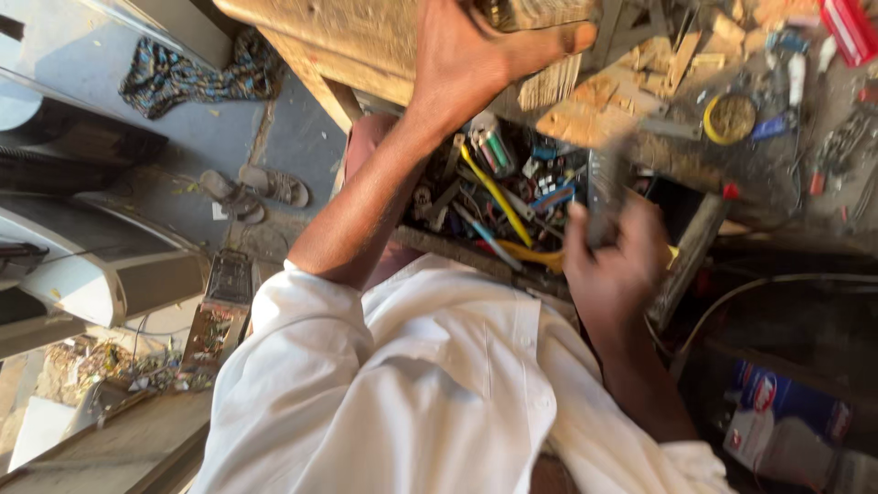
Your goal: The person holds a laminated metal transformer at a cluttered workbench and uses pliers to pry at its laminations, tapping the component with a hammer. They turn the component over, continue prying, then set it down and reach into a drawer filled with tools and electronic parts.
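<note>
Keep your left hand (pixel 476 55) pressed firm on the wooden block (pixel 540 14) at the bench (pixel 366 41) edge so it cannot shift. Your right hand (pixel 613 265) is closed round a dark, flat tool (pixel 604 187), blurred, above the open drawer (pixel 695 247) of screwdrivers (pixel 498 197); steady it. The block looks rough and pale brown.

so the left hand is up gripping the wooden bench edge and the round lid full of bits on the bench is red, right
Not quite: the head view shows the round lid on the cluttered wooden workbench is yellow, not red. The rest holds: the left hand is raised, its grip closed on the bench edge.
</note>
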Available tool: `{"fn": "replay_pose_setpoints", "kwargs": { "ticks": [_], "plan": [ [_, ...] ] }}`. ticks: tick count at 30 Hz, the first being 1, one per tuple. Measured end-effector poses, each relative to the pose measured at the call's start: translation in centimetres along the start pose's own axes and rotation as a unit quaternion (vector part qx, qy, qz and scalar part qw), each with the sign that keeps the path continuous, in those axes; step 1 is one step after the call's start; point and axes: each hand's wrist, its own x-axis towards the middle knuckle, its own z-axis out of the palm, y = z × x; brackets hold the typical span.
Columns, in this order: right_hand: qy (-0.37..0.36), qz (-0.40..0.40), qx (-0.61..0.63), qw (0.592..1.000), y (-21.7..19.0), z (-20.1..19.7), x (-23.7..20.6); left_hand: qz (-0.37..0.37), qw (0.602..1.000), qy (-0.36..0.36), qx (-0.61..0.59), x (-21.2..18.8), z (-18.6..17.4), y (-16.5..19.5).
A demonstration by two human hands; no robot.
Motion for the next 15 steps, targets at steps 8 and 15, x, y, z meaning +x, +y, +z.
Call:
{"fn": "replay_pose_setpoints", "kwargs": {
  "ticks": [8, 15],
  "plan": [
    [0.04, -0.118, -0.103, 0.987, 0.5, 1.0, 1.2, -0.038, 0.999, 0.01, -0.032, -0.2, 0.7, -1.5],
    [-0.118, 0.23, 0.326, 0.909, 2.3, -1.0, -0.9, -0.168, 0.955, 0.044, -0.241, -0.2, 0.4, -5.0]
  ]
}}
